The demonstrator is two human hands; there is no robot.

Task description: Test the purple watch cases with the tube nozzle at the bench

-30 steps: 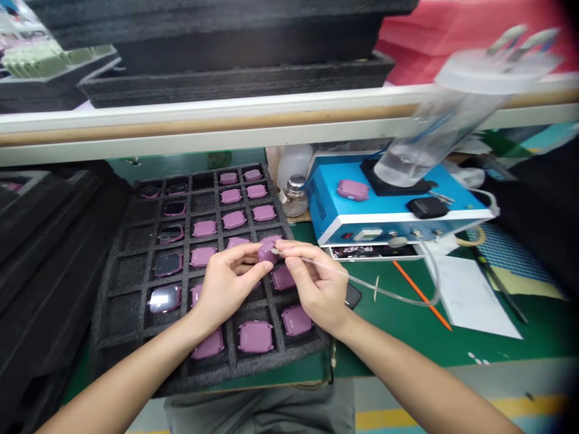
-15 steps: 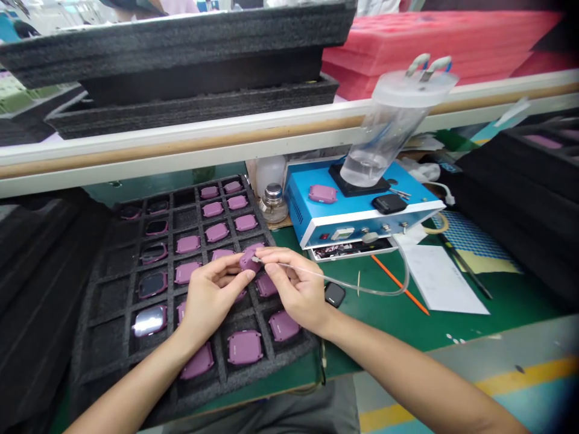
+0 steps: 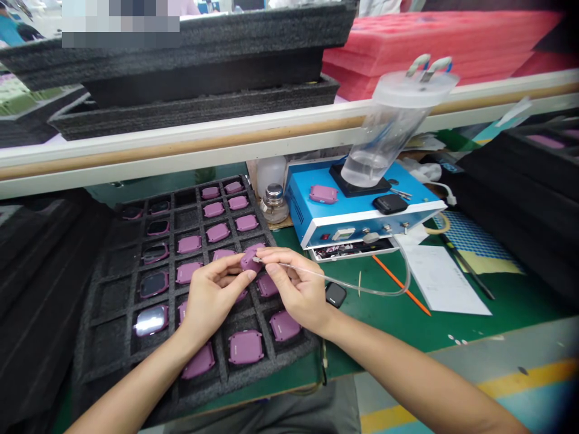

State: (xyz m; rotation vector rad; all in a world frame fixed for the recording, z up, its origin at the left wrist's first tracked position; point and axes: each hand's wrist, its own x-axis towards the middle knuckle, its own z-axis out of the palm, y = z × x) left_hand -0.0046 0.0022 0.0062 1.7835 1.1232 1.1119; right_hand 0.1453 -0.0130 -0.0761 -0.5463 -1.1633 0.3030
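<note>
A green table (image 3: 398, 319) spreads before me, and on its left lies a big black foam tray (image 3: 115, 295) divided into square pockets. Purple watch cases sit in many of the pockets, with watches showing dark or shiny screens toward the left. At the far right of the tray stands a blue box (image 3: 348, 208), with a clear cylinder (image 3: 384, 132) leaning on top. My left hand (image 3: 215, 295) and right hand (image 3: 301, 289) meet above the right part of the tray. My left thumb and fingers are clamped on one purple watch case (image 3: 248, 259), held up over the pockets. My right thumb and fingertips are pinched together on a thin clear tube (image 3: 384, 293), which loops right toward the box. Its small tip (image 3: 257, 259) is at the case; I cannot tell whether they touch.
</note>
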